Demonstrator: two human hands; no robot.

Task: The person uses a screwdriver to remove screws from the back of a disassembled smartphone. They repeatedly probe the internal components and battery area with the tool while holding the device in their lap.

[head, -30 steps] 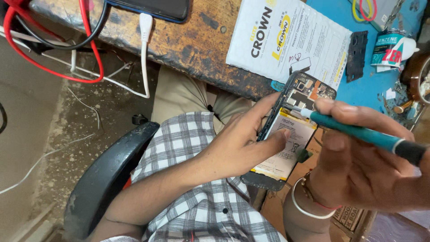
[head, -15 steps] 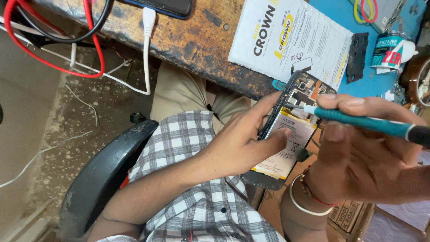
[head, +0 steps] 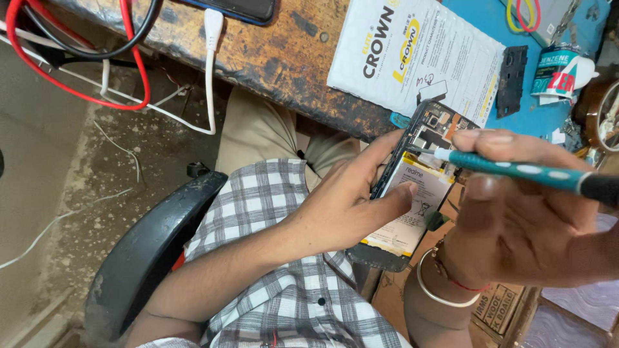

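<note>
Opened phone, centre-right of frame: left hand is gripping its edge, right hand is pinching a teal screwdriver, tip best kept square on the upper board.

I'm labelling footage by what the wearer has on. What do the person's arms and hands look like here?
Left hand: bare, no ring or watch showing; the forearm is bare up to a short checked sleeve, white and grey. Right hand: bare, with a plain silver bangle and a thin red thread at the wrist.

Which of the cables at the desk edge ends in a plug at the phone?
The white cable; its white plug meets the dark phone, while the red and black ones loop past.
</note>
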